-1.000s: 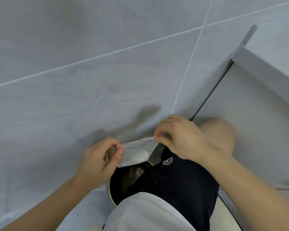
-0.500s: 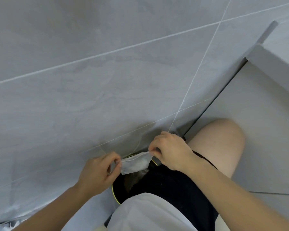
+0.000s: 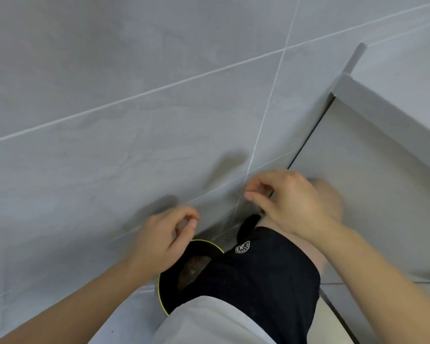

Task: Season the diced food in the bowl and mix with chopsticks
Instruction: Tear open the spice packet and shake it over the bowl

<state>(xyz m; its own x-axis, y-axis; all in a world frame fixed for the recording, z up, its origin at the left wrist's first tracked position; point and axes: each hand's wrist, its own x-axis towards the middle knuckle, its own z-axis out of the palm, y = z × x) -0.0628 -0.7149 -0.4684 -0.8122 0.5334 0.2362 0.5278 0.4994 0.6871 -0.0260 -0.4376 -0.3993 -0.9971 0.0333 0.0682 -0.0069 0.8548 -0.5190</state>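
Left hand (image 3: 164, 240) lower centre, fingers loosely curled, nothing visibly held. Right hand (image 3: 287, 202) right of centre, thumb and forefinger nearly pinched; any contents cannot be told. Black bin (image 3: 174, 269) with yellow-green rim below the left hand, mouth facing up, partly hidden by black shorts (image 3: 263, 276).

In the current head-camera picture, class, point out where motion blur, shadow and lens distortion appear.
Head view: the left hand is smeared by motion blur, the right hand sharper; soft hand shadows fall on the grey tiled floor; the wide lens slants and bends the grout lines; the black bowl is dark, its contents indistinct.
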